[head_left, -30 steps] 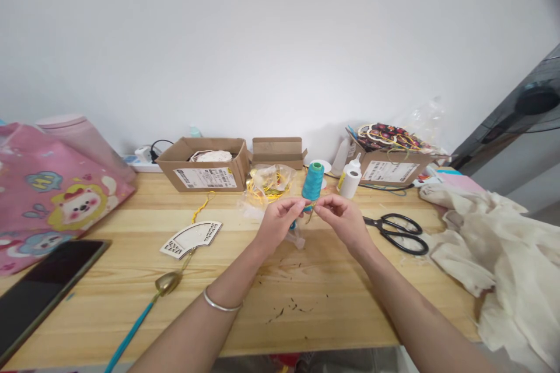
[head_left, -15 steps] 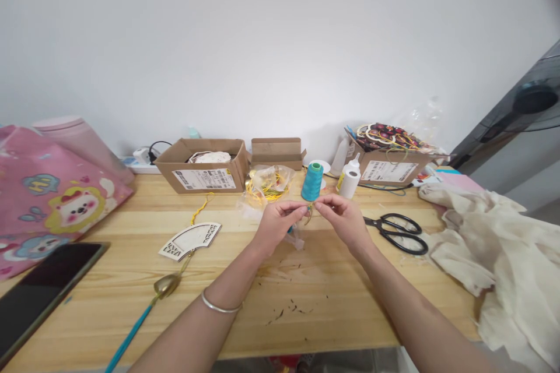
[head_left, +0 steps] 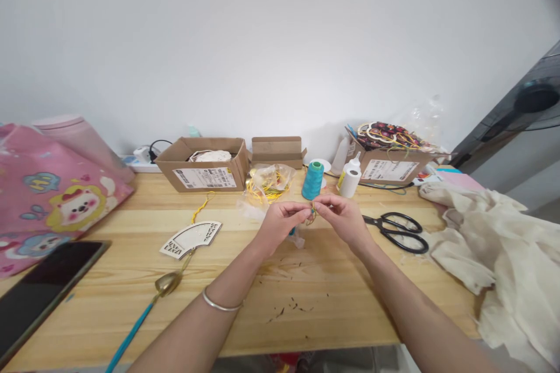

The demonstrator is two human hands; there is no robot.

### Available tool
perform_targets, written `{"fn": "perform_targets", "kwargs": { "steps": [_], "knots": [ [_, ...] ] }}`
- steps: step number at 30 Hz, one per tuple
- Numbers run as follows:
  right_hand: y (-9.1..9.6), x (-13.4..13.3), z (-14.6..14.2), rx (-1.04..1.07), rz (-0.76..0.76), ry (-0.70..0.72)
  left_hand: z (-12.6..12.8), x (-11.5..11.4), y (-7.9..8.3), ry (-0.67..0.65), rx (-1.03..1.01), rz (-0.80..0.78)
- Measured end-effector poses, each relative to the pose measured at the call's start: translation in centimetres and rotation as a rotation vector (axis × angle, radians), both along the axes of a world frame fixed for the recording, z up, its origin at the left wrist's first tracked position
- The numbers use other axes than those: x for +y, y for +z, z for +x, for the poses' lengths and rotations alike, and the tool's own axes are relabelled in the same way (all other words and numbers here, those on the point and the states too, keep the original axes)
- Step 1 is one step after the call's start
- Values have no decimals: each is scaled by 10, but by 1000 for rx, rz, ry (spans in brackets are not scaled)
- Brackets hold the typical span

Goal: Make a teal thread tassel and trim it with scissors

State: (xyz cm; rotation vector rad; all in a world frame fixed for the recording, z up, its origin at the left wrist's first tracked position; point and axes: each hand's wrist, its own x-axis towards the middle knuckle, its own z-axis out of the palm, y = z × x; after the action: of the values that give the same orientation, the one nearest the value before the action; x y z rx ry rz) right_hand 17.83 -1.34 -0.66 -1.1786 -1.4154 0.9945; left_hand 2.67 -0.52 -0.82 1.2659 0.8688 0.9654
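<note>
My left hand point(head_left: 279, 222) and my right hand point(head_left: 343, 217) meet above the middle of the wooden table point(head_left: 245, 303), fingertips pinched together on a thin yellow-green thread point(head_left: 312, 214) with a small loop hanging between them. A bit of teal shows under my left fingers. A teal thread spool point(head_left: 312, 180) stands upright just behind the hands. A silver bangle point(head_left: 219, 304) circles my left wrist.
Black scissors point(head_left: 399, 232) lie right of my hands, cream cloth point(head_left: 499, 256) beyond them. Cardboard boxes point(head_left: 205, 164) point(head_left: 391, 164), a white glue bottle point(head_left: 350, 179) and a bag of gold wire point(head_left: 268, 183) line the back. A fan-shaped wooden cutout point(head_left: 191, 238), tablet point(head_left: 41, 288) and pink bag point(head_left: 52, 198) lie left.
Both hands have stayed pinched on the thread; the fingertips have closed in slightly toward each other. Nothing else has moved.
</note>
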Motion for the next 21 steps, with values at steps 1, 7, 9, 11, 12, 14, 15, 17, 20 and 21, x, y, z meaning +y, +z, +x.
{"fn": "perform_targets", "kwargs": {
  "steps": [1,7,9,11,12,14,15,17,20,21],
  "knots": [
    [0,0,0,-3,-9,0,0,-1,0,-1,8,-3],
    [0,1,2,-34,1,-78,0,1,-2,34,32,-9],
    [2,0,2,-33,56,-112,0,3,-4,57,26,-8],
    [5,-1,2,-53,118,-132,-1,5,-6,78,17,-1],
    [6,-2,1,-84,144,-133,-1,5,-6,84,12,5],
    [7,-4,0,-178,183,-124,-1,6,-7,92,13,18],
    [7,-4,0,-231,197,-120,-1,5,-7,92,19,29],
    [7,-5,-1,-321,220,-122,-1,4,-6,84,42,51],
    [5,-5,-1,-384,247,-129,0,3,-4,63,67,69],
    [5,-5,-1,-381,244,-127,1,3,-4,60,70,68]
  ]
}}
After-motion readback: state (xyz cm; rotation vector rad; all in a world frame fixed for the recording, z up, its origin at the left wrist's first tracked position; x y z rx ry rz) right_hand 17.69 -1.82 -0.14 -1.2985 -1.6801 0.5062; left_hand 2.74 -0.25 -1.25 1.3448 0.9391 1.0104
